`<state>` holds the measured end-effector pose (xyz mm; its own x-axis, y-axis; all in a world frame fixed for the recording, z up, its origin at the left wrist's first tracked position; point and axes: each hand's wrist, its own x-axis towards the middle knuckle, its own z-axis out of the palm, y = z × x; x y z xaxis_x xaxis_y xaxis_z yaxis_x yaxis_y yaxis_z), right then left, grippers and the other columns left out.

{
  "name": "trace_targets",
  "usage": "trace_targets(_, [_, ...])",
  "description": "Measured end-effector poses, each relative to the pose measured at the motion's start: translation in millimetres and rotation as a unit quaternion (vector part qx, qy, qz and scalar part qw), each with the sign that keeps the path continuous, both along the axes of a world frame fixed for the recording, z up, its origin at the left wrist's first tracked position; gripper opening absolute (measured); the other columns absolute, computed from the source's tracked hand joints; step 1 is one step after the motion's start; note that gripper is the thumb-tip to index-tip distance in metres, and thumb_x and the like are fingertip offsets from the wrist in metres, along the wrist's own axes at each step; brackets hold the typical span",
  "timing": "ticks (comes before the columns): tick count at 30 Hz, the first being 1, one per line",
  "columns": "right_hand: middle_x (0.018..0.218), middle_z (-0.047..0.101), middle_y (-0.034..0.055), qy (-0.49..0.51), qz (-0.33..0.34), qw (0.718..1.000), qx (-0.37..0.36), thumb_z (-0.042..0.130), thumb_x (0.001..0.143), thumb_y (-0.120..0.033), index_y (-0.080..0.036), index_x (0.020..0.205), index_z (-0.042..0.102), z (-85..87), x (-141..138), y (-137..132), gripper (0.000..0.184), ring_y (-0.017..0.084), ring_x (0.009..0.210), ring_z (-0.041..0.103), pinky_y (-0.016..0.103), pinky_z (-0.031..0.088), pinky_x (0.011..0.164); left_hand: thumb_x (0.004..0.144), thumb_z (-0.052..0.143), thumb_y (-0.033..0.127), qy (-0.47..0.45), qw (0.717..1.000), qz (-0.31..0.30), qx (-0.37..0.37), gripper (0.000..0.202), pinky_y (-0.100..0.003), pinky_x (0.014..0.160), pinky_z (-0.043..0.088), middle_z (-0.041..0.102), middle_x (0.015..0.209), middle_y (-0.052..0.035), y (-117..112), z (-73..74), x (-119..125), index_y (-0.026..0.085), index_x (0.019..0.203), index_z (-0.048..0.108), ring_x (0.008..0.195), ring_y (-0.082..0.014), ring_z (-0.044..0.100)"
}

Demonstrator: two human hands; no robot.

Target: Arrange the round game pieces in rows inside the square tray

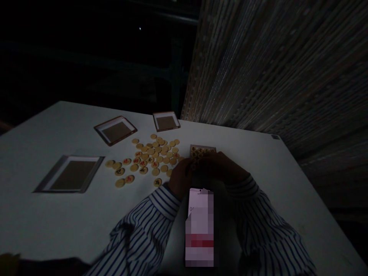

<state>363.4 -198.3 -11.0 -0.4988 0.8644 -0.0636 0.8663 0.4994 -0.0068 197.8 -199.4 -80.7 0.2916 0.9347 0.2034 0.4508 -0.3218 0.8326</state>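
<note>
In the dim light, a small box (203, 147) holds round wooden Chinese chess pieces (198, 153) in rows. My left hand (180, 177) is at the box's near left corner, its fingers curled inward. Over the box's near right part my right hand (220, 165) bends its fingers down among the pieces. Both hands look closed, but deep shadow hides what the fingers grip. To the left of my left hand lies a loose spread of wooden chess pieces (151, 151), some face up with red or black characters, others showing plain sides.
Three shallow trays or lids lie on the white table (25, 165): one near left (74, 174), one farther back (116, 129), one at the back edge (166, 122). A lit phone (199, 226) lies between my forearms. A string curtain (244, 65) hangs behind the table.
</note>
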Motion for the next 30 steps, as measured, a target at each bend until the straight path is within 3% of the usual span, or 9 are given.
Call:
trace_targets(7, [0.091, 0.065, 0.0083, -0.024, 0.026, 0.999, -0.011, 0.047, 0.088, -0.031, -0.019, 0.093, 0.065, 8.0, -5, -2, 0.022, 0.018, 0.084, 0.059, 0.023, 0.04, 0.056, 0.083, 0.045, 0.017, 0.016, 1.0, 0.002, 0.013, 0.027, -0.035, 0.09, 0.046, 0.063, 0.107, -0.0078, 0, -3.5, -1, 0.016, 0.107, 0.057, 0.101, -0.019, 0.058])
trace_targets(20, [0.099, 0.064, 0.0098, -0.054, 0.006, 0.997, -0.053, 0.041, 0.09, -0.031, -0.018, 0.098, 0.064, 11.3, -6, -3, 0.028, 0.019, 0.089, 0.058, 0.024, 0.043, 0.065, 0.079, 0.048, 0.011, 0.022, 0.999, 0.006, 0.035, 0.028, -0.035, 0.087, 0.05, 0.064, 0.106, -0.0067, 1, -4.4, 0, 0.016, 0.105, 0.058, 0.098, -0.0187, 0.06])
trace_targets(26, [0.097, 0.065, 0.008, -0.008, -0.009, 0.999, -0.04, 0.046, 0.088, -0.033, -0.019, 0.098, 0.063, 6.5, -2, -2, 0.025, 0.018, 0.085, 0.061, 0.023, 0.044, 0.063, 0.082, 0.047, 0.017, 0.009, 0.999, 0.008, 0.033, 0.025, -0.035, 0.088, 0.049, 0.064, 0.105, -0.0066, 0, -5.0, 0, 0.018, 0.105, 0.058, 0.098, -0.0188, 0.06])
trace_targets(30, [0.105, 0.064, 0.0102, 0.018, -0.034, 0.999, -0.033, 0.049, 0.085, -0.036, -0.019, 0.104, 0.062, 6.8, 12, -3, 0.028, 0.019, 0.09, 0.06, 0.026, 0.046, 0.07, 0.08, 0.048, 0.013, 0.004, 0.999, 0.008, 0.034, 0.026, -0.035, 0.087, 0.049, 0.064, 0.104, -0.0079, 0, -4.7, 0, 0.016, 0.105, 0.058, 0.096, -0.0189, 0.06])
